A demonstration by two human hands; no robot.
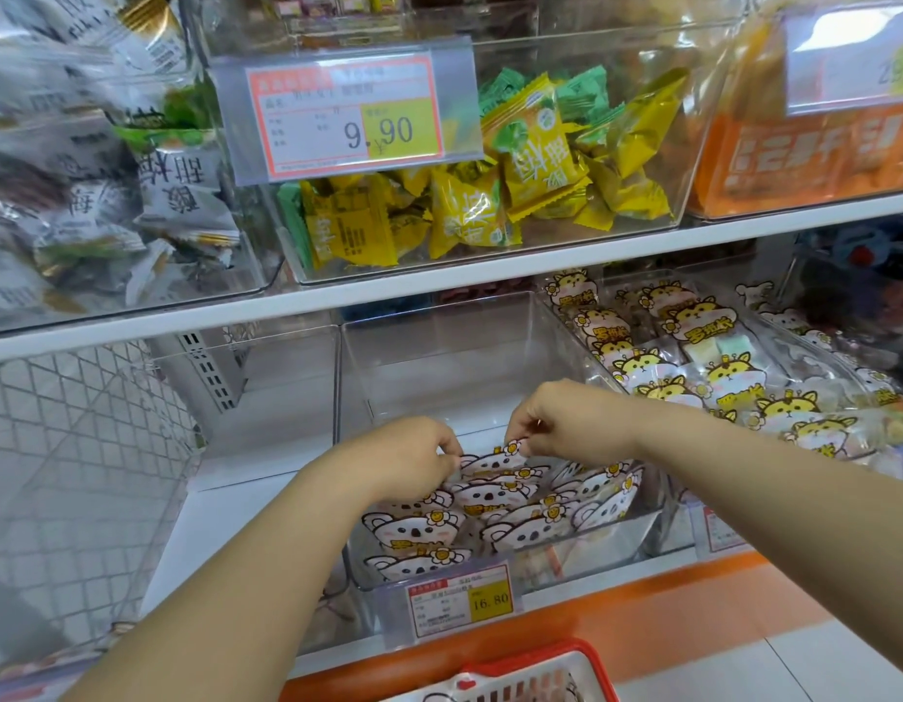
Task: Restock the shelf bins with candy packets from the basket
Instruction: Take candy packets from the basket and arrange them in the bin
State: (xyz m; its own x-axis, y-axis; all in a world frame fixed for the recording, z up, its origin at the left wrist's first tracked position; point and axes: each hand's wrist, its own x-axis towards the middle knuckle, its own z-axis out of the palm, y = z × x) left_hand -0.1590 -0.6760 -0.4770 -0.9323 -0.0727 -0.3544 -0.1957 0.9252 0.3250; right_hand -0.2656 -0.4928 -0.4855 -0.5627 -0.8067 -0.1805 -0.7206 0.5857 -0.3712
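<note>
A clear shelf bin (439,357) on the lower shelf holds several koala-print candy packets (419,529) stacked upright in its front half. Both hands reach into it. My left hand (414,456) pinches the left top corner of the rearmost koala packet (490,463), and my right hand (551,418) pinches its right corner by the yellow flower. The back half of the bin is bare. A red basket (535,666) with a white liner and a packet inside shows at the bottom edge.
Right of the bin, a neighbouring bin (743,377) is full of yellow hamster-print packets. The upper shelf carries a bin of yellow and green candies (530,184) with a 9.90 tag. A 16.80 tag (462,597) hangs on the front. An empty clear bin (267,397) stands left.
</note>
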